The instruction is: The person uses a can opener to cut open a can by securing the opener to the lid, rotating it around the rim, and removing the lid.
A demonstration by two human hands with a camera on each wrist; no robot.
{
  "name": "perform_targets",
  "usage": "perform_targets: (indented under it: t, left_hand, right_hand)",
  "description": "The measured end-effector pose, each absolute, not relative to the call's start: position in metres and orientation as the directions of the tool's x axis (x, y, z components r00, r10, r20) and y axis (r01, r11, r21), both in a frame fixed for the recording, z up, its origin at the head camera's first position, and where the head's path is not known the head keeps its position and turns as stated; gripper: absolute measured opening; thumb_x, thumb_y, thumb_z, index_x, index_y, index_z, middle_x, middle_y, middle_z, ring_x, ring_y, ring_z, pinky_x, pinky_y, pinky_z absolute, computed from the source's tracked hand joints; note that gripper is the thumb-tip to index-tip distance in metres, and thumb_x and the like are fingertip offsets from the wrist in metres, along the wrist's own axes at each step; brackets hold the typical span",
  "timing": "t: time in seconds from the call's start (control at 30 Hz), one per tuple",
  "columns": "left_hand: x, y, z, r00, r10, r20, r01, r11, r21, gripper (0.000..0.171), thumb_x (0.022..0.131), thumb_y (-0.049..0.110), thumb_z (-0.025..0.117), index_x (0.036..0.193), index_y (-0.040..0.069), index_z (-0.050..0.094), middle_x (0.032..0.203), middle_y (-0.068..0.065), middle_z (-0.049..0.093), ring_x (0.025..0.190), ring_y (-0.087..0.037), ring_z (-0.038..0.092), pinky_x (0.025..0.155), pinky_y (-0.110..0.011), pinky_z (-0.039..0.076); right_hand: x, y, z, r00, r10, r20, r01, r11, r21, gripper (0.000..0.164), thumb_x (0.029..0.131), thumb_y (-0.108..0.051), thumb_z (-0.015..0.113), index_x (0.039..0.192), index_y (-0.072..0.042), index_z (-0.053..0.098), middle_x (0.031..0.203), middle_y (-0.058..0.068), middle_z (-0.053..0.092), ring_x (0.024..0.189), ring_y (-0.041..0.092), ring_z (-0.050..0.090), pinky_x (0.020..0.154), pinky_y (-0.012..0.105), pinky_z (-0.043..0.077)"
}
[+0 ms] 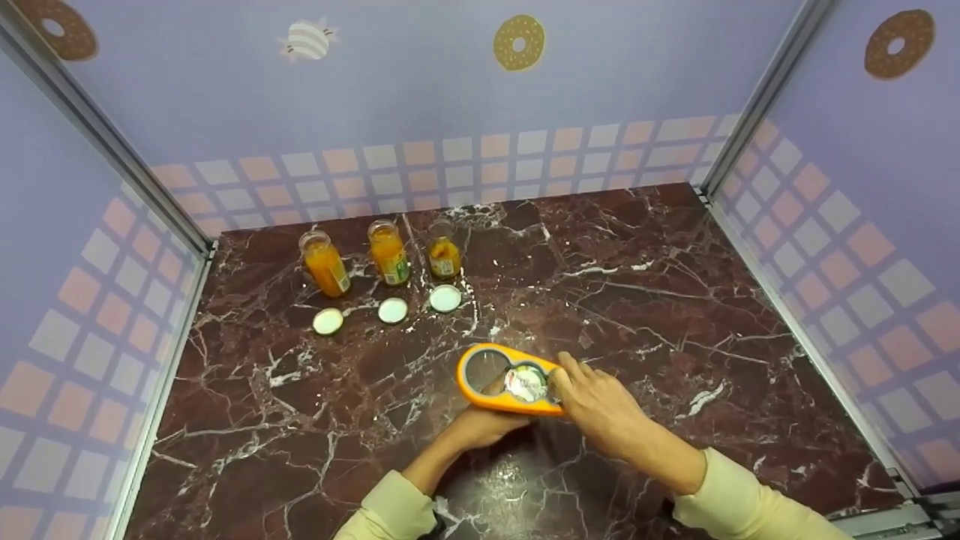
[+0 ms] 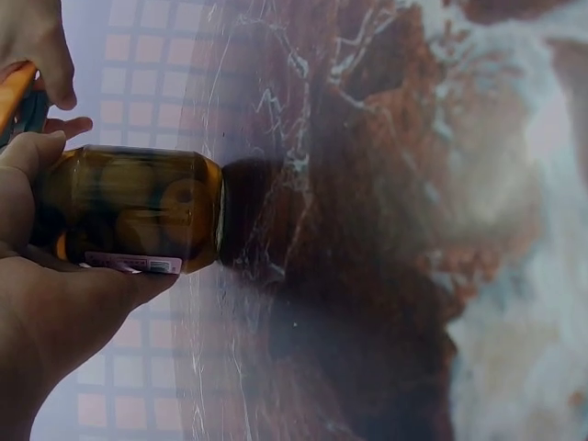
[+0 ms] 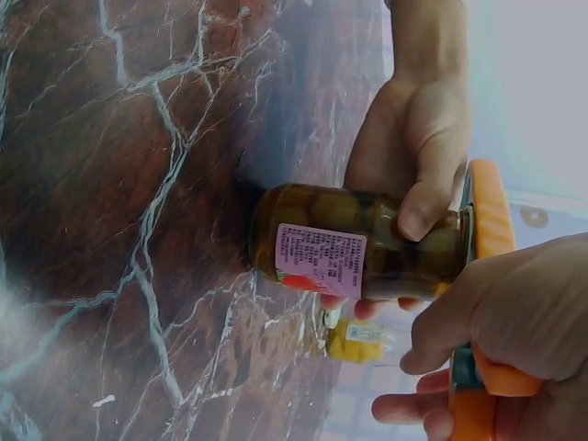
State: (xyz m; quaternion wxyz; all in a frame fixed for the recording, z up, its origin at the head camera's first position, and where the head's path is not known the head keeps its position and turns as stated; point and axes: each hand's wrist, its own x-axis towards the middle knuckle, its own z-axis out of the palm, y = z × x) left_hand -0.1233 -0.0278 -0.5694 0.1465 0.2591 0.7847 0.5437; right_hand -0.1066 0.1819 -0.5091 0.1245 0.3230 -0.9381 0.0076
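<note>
A glass jar (image 3: 404, 216) of round fruit, with a pink label, stands on the table in both wrist views. My left hand (image 1: 484, 427) grips it, thumb and fingers around its upper part. Over the top of the jar lies an orange jar opener (image 1: 474, 394) with round openings. One opening surrounds the jar's lid (image 1: 525, 383); another, to the left, has nothing in it. My right hand (image 1: 600, 405) holds the opener's right end, fingers curled around it. In the head view the opener hides most of the jar.
Three lidless jars of orange or yellow food stand at the back left: left jar (image 1: 327, 268), middle jar (image 1: 390, 262), right jar (image 1: 444, 259). Before them lie a left lid (image 1: 328, 321), middle lid (image 1: 393, 310) and right lid (image 1: 445, 298). Walls surround the marble-patterned table (image 1: 247, 480).
</note>
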Motion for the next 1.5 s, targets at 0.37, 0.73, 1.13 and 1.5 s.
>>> perform_targets:
  t: [0.37,0.73,1.13,1.5]
  left_hand:
    - [-0.124,-0.026,-0.566,-0.842,0.539,0.027,0.251,0.346,0.904,0.044,0.083,0.011,0.066,0.123,-0.002,0.055,0.124,-0.013,0.055,0.114,-0.023,0.050,0.099,-0.032,0.038]
    - [-0.121,-0.016,-0.570,-0.894,0.443,0.063,0.227,0.328,0.917,0.051,0.080,0.016,0.072,0.124,-0.005,0.054,0.123,-0.015,0.056,0.114,-0.027,0.050,0.099,-0.034,0.039]
    - [-0.125,-0.024,-0.575,-0.854,0.514,0.084,0.316,0.384,0.868,0.048,0.083,0.020,0.069,0.122,-0.004,0.054,0.120,-0.016,0.056,0.112,-0.028,0.052,0.097,-0.036,0.041]
    - [-0.141,-0.025,-0.556,-0.721,0.654,0.227,0.345,0.055,0.937,0.062,0.077,-0.004,0.069,0.133,-0.006,0.043,0.128,-0.015,0.053,0.119,-0.017,0.047,0.104,-0.028,0.033]
  right_hand:
    - [-0.113,0.176,-0.515,-0.778,-0.526,0.344,-0.536,0.841,0.073,0.030,0.083,-0.003,0.057,0.110,0.000,0.046,0.076,0.005,0.042,0.055,0.020,0.046,0.041,0.032,0.042]
    - [-0.114,0.178,-0.513,-0.783,-0.540,0.310,-0.540,0.836,0.092,0.033,0.076,0.002,0.054,0.108,0.000,0.045,0.076,0.006,0.041,0.053,0.022,0.046,0.038,0.034,0.041]
    - [-0.119,0.182,-0.517,-0.760,-0.573,0.308,-0.572,0.814,0.102,0.043,0.068,-0.001,0.062,0.108,0.000,0.045,0.075,0.005,0.041,0.050,0.020,0.045,0.035,0.032,0.041]
    - [-0.140,0.192,-0.521,-0.656,-0.684,0.319,-0.690,0.715,0.113,0.028,0.086,-0.011,0.055,0.111,-0.002,0.047,0.075,0.003,0.044,0.048,0.015,0.042,0.035,0.030,0.040]
